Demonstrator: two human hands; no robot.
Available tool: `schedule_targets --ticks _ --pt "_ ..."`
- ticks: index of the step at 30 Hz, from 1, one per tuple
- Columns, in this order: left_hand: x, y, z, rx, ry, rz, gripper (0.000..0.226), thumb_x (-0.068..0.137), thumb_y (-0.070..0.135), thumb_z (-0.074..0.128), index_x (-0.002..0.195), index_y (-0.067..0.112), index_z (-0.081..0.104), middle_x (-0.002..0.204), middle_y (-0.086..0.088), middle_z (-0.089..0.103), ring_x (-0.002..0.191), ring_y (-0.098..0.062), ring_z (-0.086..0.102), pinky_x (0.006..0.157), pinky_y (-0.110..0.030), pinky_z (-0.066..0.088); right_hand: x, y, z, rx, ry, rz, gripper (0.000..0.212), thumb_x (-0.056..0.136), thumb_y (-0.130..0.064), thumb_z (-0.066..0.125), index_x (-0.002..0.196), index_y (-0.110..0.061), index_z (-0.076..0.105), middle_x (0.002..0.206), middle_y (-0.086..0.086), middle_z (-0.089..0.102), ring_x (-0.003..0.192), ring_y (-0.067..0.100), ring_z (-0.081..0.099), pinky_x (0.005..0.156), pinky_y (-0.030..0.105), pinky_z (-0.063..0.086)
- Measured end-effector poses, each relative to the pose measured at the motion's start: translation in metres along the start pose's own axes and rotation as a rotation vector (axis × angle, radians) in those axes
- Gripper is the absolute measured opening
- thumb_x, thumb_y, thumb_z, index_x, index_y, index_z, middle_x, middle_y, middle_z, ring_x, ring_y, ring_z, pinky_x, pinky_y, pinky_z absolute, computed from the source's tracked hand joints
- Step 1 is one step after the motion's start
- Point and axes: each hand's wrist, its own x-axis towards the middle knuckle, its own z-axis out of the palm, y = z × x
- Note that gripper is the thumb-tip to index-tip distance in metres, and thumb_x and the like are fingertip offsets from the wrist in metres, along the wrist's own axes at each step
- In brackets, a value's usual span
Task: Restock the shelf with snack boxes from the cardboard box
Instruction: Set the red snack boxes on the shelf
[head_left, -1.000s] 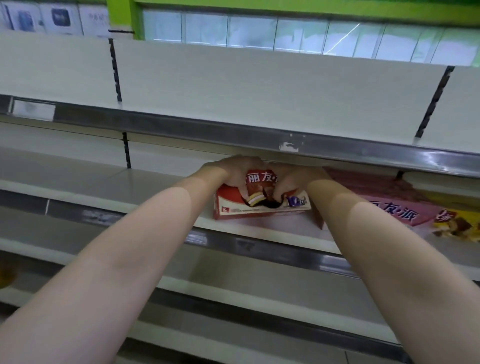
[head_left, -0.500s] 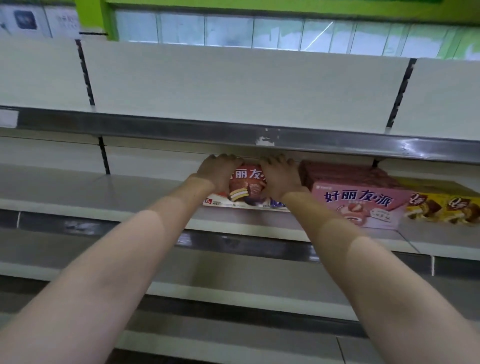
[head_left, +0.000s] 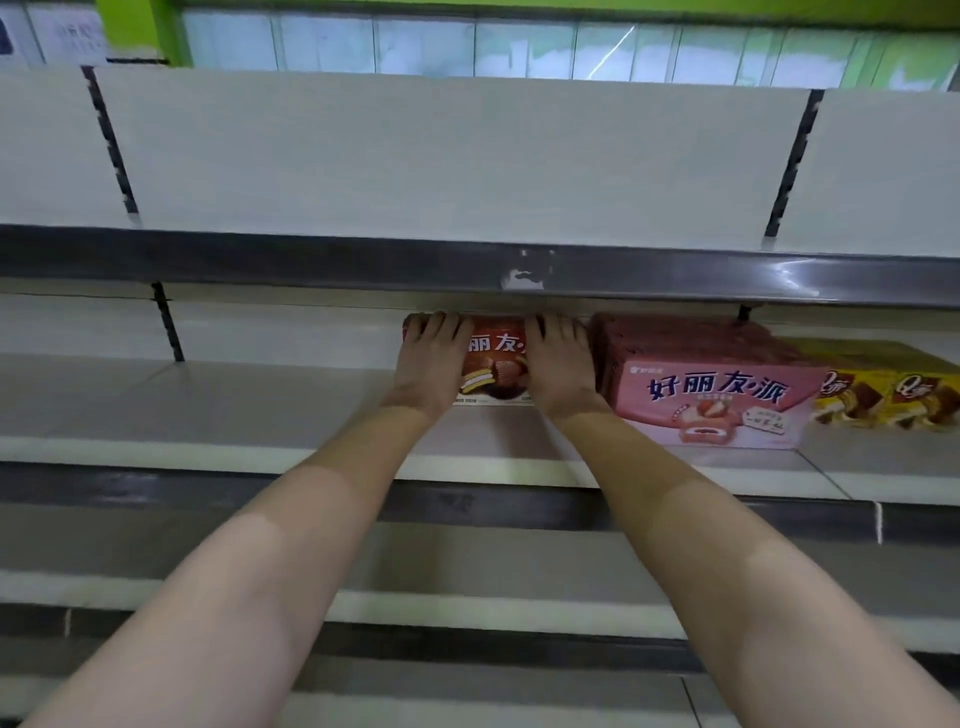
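Here both hands (head_left: 431, 364) (head_left: 558, 364) grip the red box (head_left: 496, 358); pink box (head_left: 722, 395) reads 好丽友·派.

Dim, flat light; glare on shelf rail (head_left: 789, 275); edges bowed, perhaps blurred.

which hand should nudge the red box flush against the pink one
Left. The left hand covers the red box's far end from the pink box; the right hand sits between them.

A shop: tiered retail shelves (head_left: 260, 410) holding snack boxes (head_left: 717, 400).
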Motion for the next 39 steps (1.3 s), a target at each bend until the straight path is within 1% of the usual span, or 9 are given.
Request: schedule_targets --ticks 7,13,18,20,23,30,33,36,39 --pt "0.023 -0.003 0.019 0.003 -0.051 0.011 0.087 0.068 0.028 0.081 0.143 0.011 0.041 0.141 -0.009 0.049 0.131 -0.031 0.043 0.112 -0.045 0.027 0.020 0.000 0.016 -0.043 -0.015 0.099 0.050 0.092 -0.014 0.052 0.141 -0.009 0.042 0.137 0.018 0.049 0.128 0.037 0.042 0.113 0.054 0.025" --pt "0.037 -0.013 0.039 -0.027 -0.021 0.019 0.089 0.048 0.020 0.089 0.130 0.008 0.056 0.122 -0.013 0.063 0.112 -0.034 0.058 0.103 -0.046 0.040 0.029 -0.001 0.027 -0.026 0.003 0.117 0.045 0.097 -0.013 0.040 0.142 -0.009 0.041 0.140 0.020 0.044 0.132 0.039 0.038 0.115 0.056 0.018" --pt "0.039 -0.021 0.035 -0.012 -0.046 0.027 0.096 0.047 0.033 0.092 0.132 0.012 0.054 0.127 -0.009 0.061 0.118 -0.031 0.055 0.104 -0.044 0.038 0.032 -0.004 0.023 -0.017 -0.007 0.079 0.058 0.088 -0.017 0.055 0.143 -0.008 0.038 0.140 0.021 0.044 0.131 0.038 0.038 0.114 0.053 0.022" --pt "0.035 -0.025 0.033 -0.020 -0.002 -0.031 0.090 0.057 0.037 0.088 0.136 0.013 0.050 0.134 -0.009 0.056 0.125 -0.032 0.049 0.106 -0.047 0.034 0.032 -0.008 0.021 0.035 0.010 -0.013 0.069 0.082 -0.018 0.065 0.145 -0.007 0.038 0.143 0.021 0.042 0.134 0.039 0.036 0.114 0.052 0.022" --pt "0.017 -0.042 0.021 -0.027 0.054 -0.122 0.062 0.074 0.021 0.073 0.132 0.010 0.052 0.132 -0.014 0.056 0.121 -0.035 0.050 0.097 -0.047 0.038 0.033 -0.030 0.021 0.139 0.100 -0.217 0.071 0.073 -0.010 0.072 0.139 -0.007 0.047 0.139 0.019 0.048 0.132 0.038 0.040 0.113 0.052 0.028" --pt "-0.051 -0.125 -0.013 0.008 -0.161 -0.329 0.024 0.094 0.020 0.051 0.117 0.012 0.055 0.117 -0.010 0.061 0.110 -0.030 0.056 0.091 -0.038 0.041 0.046 -0.149 0.008 0.411 0.149 -0.511 0.027 0.075 -0.001 0.064 0.101 -0.006 0.064 0.111 0.015 0.058 0.107 0.036 0.053 0.091 0.043 0.040" --pt "-0.095 -0.162 -0.046 0.040 -0.197 -0.476 0.022 0.094 0.019 0.050 0.114 0.013 0.058 0.116 -0.011 0.063 0.109 -0.030 0.058 0.087 -0.037 0.040 0.036 -0.220 -0.014 0.555 0.049 -0.660 0.022 0.084 -0.005 0.057 0.106 -0.010 0.061 0.111 0.011 0.054 0.107 0.030 0.049 0.086 0.037 0.035" --pt "-0.155 -0.198 -0.088 0.041 -0.124 -0.681 0.017 0.091 0.015 0.050 0.102 0.010 0.062 0.104 -0.016 0.066 0.099 -0.036 0.062 0.075 -0.037 0.043 0.017 -0.294 -0.037 0.743 -0.138 -0.754 0.005 0.088 -0.012 0.054 0.089 -0.017 0.057 0.097 0.006 0.052 0.092 0.025 0.050 0.071 0.034 0.034" --pt "-0.238 -0.224 -0.136 0.107 -0.043 -0.964 0.017 0.091 0.021 0.048 0.097 0.013 0.062 0.100 -0.016 0.067 0.094 -0.036 0.064 0.074 -0.040 0.050 -0.015 -0.367 -0.058 0.853 -0.164 -0.950 0.012 0.083 -0.010 0.057 0.080 -0.021 0.054 0.094 0.012 0.059 0.092 0.033 0.058 0.072 0.036 0.044"
